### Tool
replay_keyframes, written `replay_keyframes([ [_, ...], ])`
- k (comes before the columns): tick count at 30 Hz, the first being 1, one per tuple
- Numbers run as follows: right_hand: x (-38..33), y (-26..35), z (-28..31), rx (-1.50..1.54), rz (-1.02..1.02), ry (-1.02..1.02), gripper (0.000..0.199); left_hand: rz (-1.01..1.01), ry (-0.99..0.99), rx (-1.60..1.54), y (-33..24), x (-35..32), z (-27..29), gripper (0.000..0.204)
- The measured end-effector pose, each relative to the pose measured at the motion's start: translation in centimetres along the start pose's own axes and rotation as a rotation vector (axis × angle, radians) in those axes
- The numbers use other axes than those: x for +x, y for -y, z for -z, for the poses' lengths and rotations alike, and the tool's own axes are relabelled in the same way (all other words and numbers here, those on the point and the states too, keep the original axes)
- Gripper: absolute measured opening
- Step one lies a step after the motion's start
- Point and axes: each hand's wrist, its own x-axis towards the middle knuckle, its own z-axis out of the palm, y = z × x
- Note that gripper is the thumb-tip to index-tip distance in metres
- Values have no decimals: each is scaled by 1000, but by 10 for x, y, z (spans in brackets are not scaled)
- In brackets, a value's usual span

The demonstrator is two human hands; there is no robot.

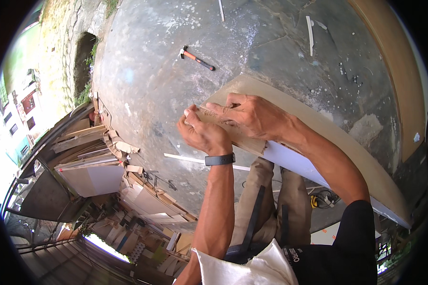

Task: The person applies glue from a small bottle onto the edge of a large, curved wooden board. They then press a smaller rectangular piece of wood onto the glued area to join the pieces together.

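A long wooden panel (318, 126) with a tan top and a pale lavender side (290, 161) stretches from the middle of the view to the lower right. My left hand (202, 130), with a dark band (219, 159) on its wrist, is closed beside the panel's near-left end. Its thumb lies against curled fingers, and whatever they may hold is hidden. My right hand (259, 116) rests over that same end, index finger stretched toward the left hand and other fingers bent. Brown sawdust-like crumbs (207, 113) lie on the panel between the hands.
A hammer (197, 58) with an orange and black handle lies on the stained concrete floor (152, 71). Thin white strips (310, 35) are scattered about. Stacked wood offcuts (88, 142) line the left side. Another large panel (390, 61) stands at the far right. Near my legs (257, 199) lies a yellow-and-black corded thing (315, 202).
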Motion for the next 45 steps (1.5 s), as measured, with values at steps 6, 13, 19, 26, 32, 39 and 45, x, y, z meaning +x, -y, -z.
replay_keyframes([
  [6, 17, -5, -1, 204, -17, -77, 61, 25, 23, -73, 5, 0, -3, 41],
  [13, 51, -16, -24, 326, -1, -116, 48, -5, 31, -72, 1, -1, -5, 42],
  [19, 54, -12, -35, 329, -45, -235, 42, -34, 11, -7, 0, 0, -2, 42],
  [26, 54, -21, -27, 658, -266, -260, 29, -36, -3, -10, 4, 1, -4, 43],
  [32, 60, -25, -37, 567, -328, -96, 20, 27, 37, -40, -4, -1, -4, 44],
  [39, 29, -21, -18, 582, -330, -86, 26, -2, 22, 19, -2, -1, -1, 44],
  [45, 2, -12, 12, 606, -293, 66, 32, -9, 12, 17, 0, 0, -2, 43],
])
